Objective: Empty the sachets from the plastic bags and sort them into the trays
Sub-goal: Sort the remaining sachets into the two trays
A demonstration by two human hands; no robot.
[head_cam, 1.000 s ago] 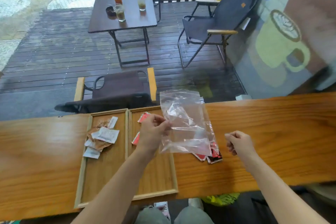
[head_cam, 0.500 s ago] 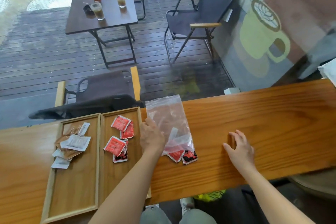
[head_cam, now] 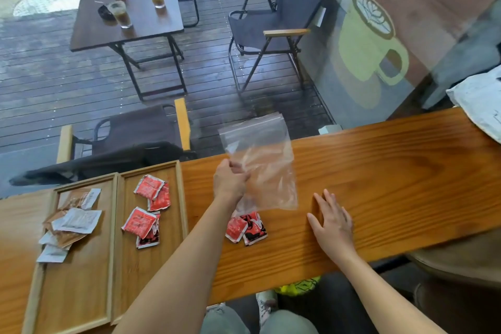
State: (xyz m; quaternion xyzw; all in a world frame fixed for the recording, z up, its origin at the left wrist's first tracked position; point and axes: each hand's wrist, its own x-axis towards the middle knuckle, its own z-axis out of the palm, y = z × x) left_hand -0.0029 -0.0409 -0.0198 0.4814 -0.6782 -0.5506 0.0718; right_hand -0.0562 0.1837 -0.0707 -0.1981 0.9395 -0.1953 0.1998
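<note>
My left hand [head_cam: 230,179] pinches a clear plastic bag [head_cam: 263,163] and holds it up over the wooden counter; the bag looks empty. Under its lower edge two red sachets [head_cam: 245,228] lie on the counter, outside the trays. My right hand [head_cam: 331,221] rests flat on the counter to the right, fingers spread, holding nothing. Two wooden trays stand side by side at the left: the right tray [head_cam: 181,192] holds several red sachets [head_cam: 147,209], the left tray [head_cam: 55,195] holds white and brown sachets [head_cam: 71,222].
The wooden counter [head_cam: 393,184] runs left to right along a window. A white bag or cloth [head_cam: 479,100] sits at its far right end. Beyond the glass are a deck, folding chairs and a small table with drinks. My knees show below the counter.
The bag went from held up, down to the counter, and up again, leaving two red sachets on the wood. My right hand opened and laid flat on the counter.
</note>
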